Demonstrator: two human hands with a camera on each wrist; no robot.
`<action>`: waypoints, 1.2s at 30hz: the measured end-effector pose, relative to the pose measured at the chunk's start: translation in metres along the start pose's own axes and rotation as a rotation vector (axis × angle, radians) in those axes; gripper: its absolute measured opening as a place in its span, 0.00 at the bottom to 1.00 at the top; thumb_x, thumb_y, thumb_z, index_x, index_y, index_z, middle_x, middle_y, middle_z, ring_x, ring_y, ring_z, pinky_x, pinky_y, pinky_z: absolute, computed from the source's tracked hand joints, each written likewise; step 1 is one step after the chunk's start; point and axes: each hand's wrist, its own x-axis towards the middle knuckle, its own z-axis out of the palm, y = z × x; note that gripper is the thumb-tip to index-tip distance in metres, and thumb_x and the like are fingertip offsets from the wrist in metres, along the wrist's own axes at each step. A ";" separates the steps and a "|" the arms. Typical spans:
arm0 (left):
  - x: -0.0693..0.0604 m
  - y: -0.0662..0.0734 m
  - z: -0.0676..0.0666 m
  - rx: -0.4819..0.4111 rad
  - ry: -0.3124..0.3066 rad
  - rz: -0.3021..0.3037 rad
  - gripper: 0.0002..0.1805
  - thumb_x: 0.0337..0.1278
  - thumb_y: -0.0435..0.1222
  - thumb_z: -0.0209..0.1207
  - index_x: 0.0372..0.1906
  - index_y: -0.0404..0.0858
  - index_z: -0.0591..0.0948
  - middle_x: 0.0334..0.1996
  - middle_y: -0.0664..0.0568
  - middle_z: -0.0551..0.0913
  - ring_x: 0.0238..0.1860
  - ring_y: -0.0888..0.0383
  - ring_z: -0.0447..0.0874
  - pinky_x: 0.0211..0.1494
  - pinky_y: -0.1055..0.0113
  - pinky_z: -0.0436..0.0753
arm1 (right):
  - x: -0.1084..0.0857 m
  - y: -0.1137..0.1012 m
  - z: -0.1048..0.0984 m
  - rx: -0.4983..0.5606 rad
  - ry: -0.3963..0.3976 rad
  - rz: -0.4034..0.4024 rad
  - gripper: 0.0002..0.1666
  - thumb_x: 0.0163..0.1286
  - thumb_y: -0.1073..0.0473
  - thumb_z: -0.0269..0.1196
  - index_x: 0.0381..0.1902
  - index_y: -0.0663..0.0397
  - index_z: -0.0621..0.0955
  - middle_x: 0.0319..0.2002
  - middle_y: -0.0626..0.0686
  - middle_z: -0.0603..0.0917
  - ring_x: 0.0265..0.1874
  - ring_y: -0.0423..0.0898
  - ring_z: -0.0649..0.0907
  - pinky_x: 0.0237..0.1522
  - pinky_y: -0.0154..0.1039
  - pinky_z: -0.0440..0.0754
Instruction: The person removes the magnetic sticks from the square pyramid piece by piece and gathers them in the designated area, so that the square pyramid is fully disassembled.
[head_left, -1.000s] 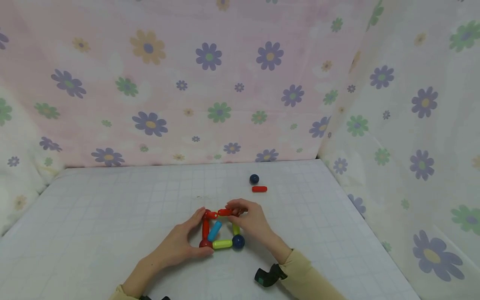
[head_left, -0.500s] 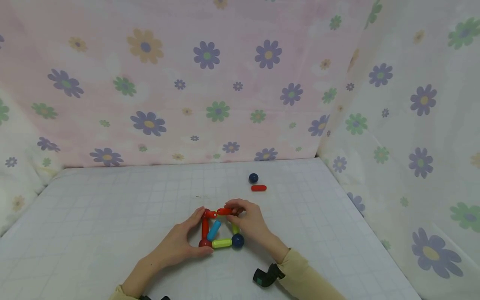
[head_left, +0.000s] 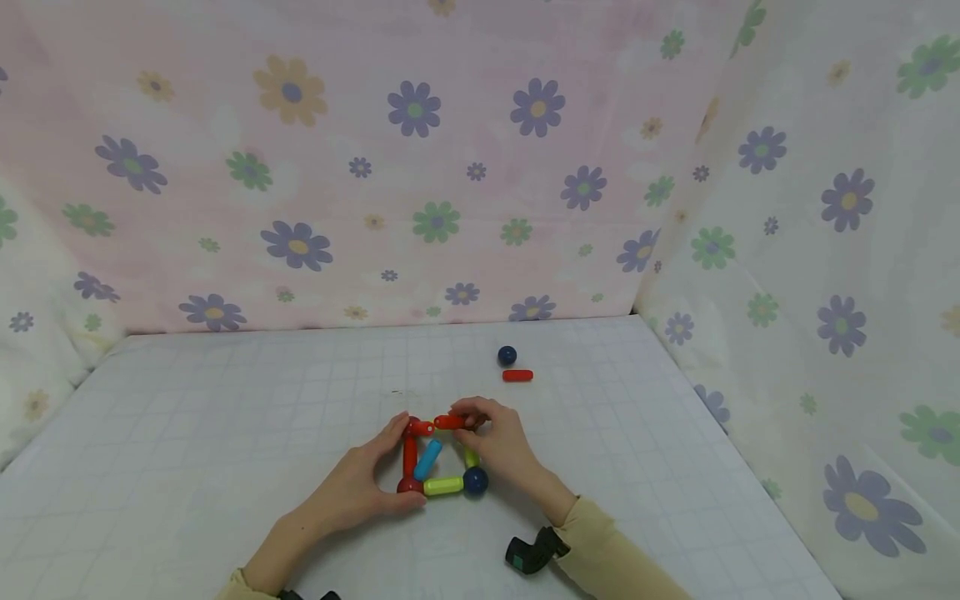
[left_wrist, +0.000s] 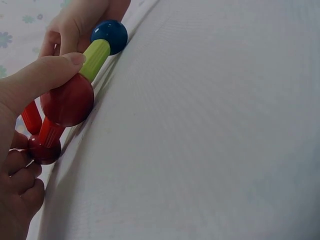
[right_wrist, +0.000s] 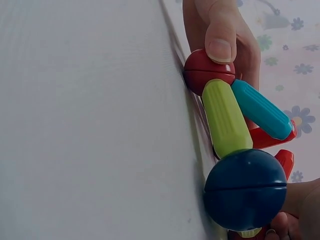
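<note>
A four-sided frame of magnetic rods and balls lies on the table. My left hand (head_left: 356, 487) spans its left side, with the thumb on the near red ball (head_left: 410, 487) and fingertips at the far red ball (left_wrist: 44, 150). A lime rod (right_wrist: 226, 117) joins the near red ball to a navy ball (right_wrist: 245, 190). A blue rod (head_left: 428, 460) slants up from the near red ball, and a short red rod (head_left: 423, 428) rises from the far one. My right hand (head_left: 506, 442) pinches another red rod (head_left: 450, 422) at the far right corner; its fingers partly hide that corner.
Beyond the hands, a loose navy ball (head_left: 507, 356) and a loose red rod (head_left: 517, 376) lie on the white table (head_left: 225, 400). Flowered cloth (head_left: 480, 242) hangs behind the table and along its sides. A black wrist device (head_left: 534, 553) sits by the right sleeve.
The head view has shifted slightly. Both hands and the frame hold practically the same places.
</note>
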 end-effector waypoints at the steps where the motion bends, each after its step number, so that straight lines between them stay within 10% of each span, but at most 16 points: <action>1: 0.000 0.000 0.000 0.001 -0.001 0.002 0.60 0.42 0.59 0.74 0.80 0.47 0.56 0.79 0.58 0.55 0.79 0.53 0.53 0.77 0.44 0.61 | 0.000 0.000 0.000 0.003 0.002 0.000 0.20 0.61 0.71 0.69 0.51 0.54 0.84 0.38 0.48 0.85 0.37 0.45 0.80 0.44 0.37 0.83; 36: 0.001 0.001 0.000 -0.002 -0.010 -0.015 0.60 0.42 0.59 0.74 0.80 0.48 0.56 0.79 0.57 0.55 0.79 0.54 0.52 0.76 0.44 0.61 | 0.003 0.007 -0.009 0.050 -0.057 0.031 0.21 0.61 0.70 0.69 0.52 0.52 0.84 0.42 0.48 0.87 0.39 0.47 0.82 0.46 0.42 0.83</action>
